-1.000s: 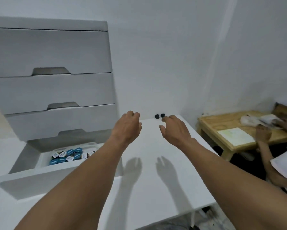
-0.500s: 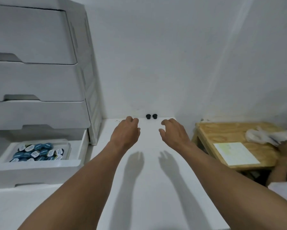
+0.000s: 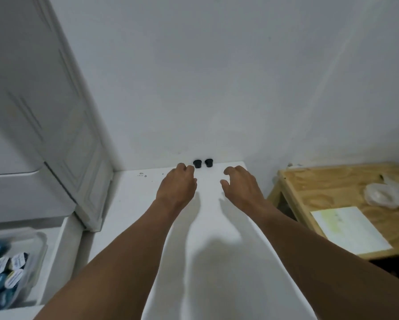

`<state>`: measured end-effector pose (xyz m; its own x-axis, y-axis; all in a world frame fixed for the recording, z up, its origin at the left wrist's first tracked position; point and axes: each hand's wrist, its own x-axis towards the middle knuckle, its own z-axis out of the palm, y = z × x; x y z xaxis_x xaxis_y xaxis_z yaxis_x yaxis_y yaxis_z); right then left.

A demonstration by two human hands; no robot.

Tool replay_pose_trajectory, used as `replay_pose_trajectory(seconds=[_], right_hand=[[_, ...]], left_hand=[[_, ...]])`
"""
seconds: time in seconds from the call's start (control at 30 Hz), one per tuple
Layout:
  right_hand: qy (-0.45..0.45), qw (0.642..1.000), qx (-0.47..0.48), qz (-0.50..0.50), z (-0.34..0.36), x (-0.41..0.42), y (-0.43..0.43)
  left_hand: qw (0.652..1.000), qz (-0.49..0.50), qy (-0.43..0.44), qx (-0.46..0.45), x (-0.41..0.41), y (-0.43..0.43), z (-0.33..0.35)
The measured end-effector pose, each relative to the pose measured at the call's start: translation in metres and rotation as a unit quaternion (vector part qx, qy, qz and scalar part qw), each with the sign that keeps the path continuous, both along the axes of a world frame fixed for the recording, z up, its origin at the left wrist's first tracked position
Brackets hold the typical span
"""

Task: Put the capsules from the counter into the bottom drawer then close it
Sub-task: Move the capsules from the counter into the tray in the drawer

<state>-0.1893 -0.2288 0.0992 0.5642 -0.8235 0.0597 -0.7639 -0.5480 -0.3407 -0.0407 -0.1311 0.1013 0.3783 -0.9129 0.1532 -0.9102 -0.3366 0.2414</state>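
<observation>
A tall white drawer unit [image 3: 55,116] fills the left side. To its right, the white tabletop [image 3: 129,204] runs back to the wall. Further right of the unit, past the tabletop's edge, stands a lower wooden side table [image 3: 327,188]. At the foot of the unit the bottom drawer [image 3: 64,250] is pulled out. A clear plastic tray [image 3: 42,243] in it is packed with blue capsules [image 3: 0,280] with white lids. On the side table, well apart from the unit, lie a pale sheet of paper [image 3: 348,229] and a crumpled plastic bag [image 3: 385,195].

Both forearms reach out over the tabletop to the right of the unit. The left hand [image 3: 176,188] and right hand [image 3: 241,188] hover palm down, fingers loosely curled, holding nothing. Two black capsules [image 3: 197,163] [image 3: 209,162] sit side by side on the tabletop against the wall, well right of the unit. The left fingertips are just beside the nearer one; whether they touch it cannot be told.
</observation>
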Motion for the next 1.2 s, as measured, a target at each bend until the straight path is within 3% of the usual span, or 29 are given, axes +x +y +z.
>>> replay_pose_trajectory(seconds=[0.67, 1.2], right_hand=[[0.003, 0.995, 0.092, -0.026, -0.134, 0.105, -0.180], [-0.039, 0.993, 0.113, -0.021, -0.190, 0.136, -0.213]], left_hand=[[0.982, 0.139, 0.128, 0.005, 0.084, -0.186, -0.135], [0.966, 0.188, 0.176, 0.018, 0.100, -0.229, -0.190]])
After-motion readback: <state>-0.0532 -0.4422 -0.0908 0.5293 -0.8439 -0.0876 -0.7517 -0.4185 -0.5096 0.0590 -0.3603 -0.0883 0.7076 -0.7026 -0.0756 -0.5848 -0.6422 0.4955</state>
